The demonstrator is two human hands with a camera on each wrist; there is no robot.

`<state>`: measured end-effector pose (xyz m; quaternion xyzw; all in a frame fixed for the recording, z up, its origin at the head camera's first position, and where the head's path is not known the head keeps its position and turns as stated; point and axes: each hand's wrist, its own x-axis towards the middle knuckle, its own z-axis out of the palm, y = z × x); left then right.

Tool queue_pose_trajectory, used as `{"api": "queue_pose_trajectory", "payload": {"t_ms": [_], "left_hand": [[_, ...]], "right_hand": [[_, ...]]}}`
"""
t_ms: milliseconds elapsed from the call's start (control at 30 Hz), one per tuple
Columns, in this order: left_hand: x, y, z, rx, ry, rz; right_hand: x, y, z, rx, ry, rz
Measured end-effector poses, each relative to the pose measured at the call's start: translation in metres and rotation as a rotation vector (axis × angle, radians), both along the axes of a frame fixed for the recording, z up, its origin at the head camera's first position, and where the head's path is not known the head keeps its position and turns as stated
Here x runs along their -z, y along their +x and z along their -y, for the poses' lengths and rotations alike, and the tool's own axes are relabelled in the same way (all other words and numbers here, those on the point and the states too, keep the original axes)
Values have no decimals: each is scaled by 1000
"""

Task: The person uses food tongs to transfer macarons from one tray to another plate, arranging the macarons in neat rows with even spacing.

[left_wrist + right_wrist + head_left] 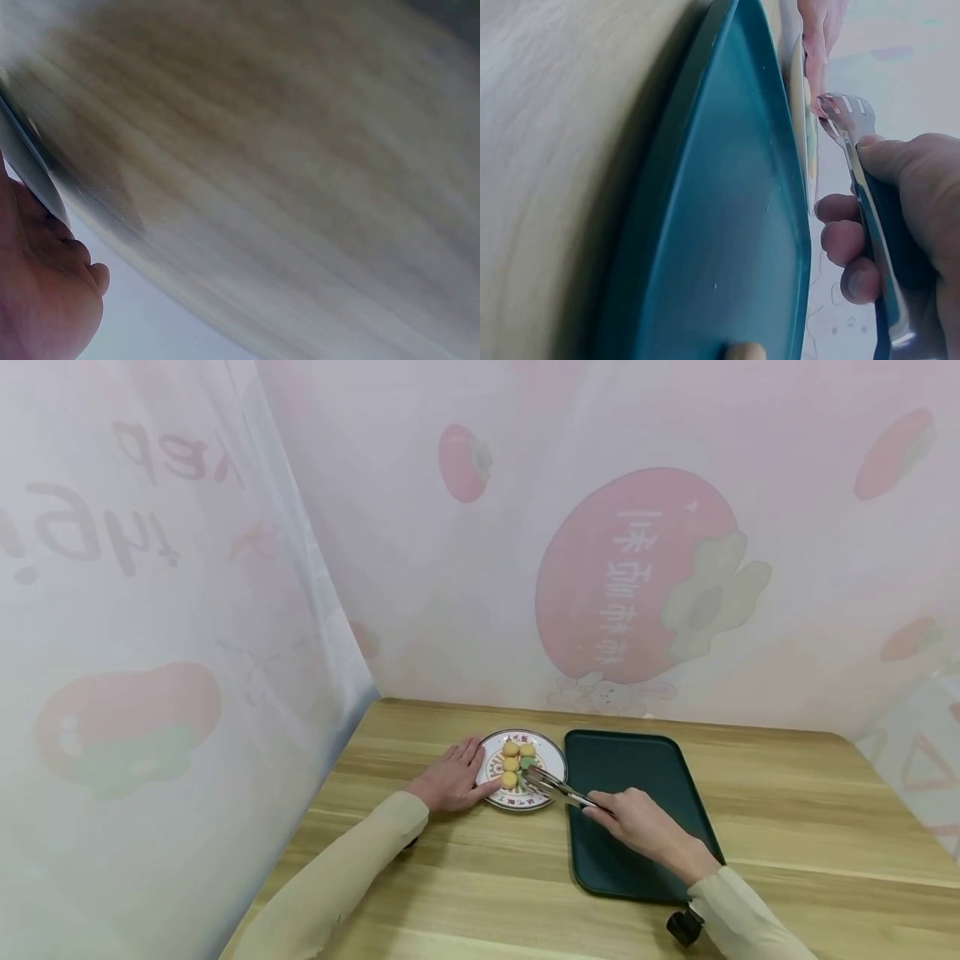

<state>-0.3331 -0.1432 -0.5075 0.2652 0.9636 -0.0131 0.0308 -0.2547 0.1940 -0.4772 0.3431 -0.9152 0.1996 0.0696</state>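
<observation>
A white patterned plate (557, 755) carries several small round yellow cookie-like pieces (511, 764) and green ones (527, 762). My left hand (452, 777) lies at the plate's left edge, fingers straight and thumb on the rim. In my right hand (645, 825) I grip metal tongs (557, 786), whose tips are over the plate by the green pieces; whether they pinch one I cannot tell. The right wrist view shows the slotted tong ends (847, 109) and, low on the tray, a tan rounded piece (746, 352), partly cut off.
A dark green tray (622, 764) lies right of the plate, beneath my right hand and the tongs. Both stand on a wood-grain table (787, 802). Printed fabric (420, 577) hangs behind and at the sides of the table.
</observation>
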Motion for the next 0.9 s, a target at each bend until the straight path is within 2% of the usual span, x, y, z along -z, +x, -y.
{"api": "queue_pose_trajectory", "payload": {"t_ms": [133,400,533,700,900], "left_hand": [[1,0,0,-2,-3,-7],[2,1,-1,0,15,-14],[1,2,-1,7,24,-19],[0,3,-2,10,14,-28],[1,3,-2,6,-16,-25]], "right_hand": [[1,-1,7,-3,-1,29],[7,-1,15,9,-50,189],[9,1,17,-7,-70,234],[9,3,19,-6,-70,226],[7,6,21,-27,-16,86]]}}
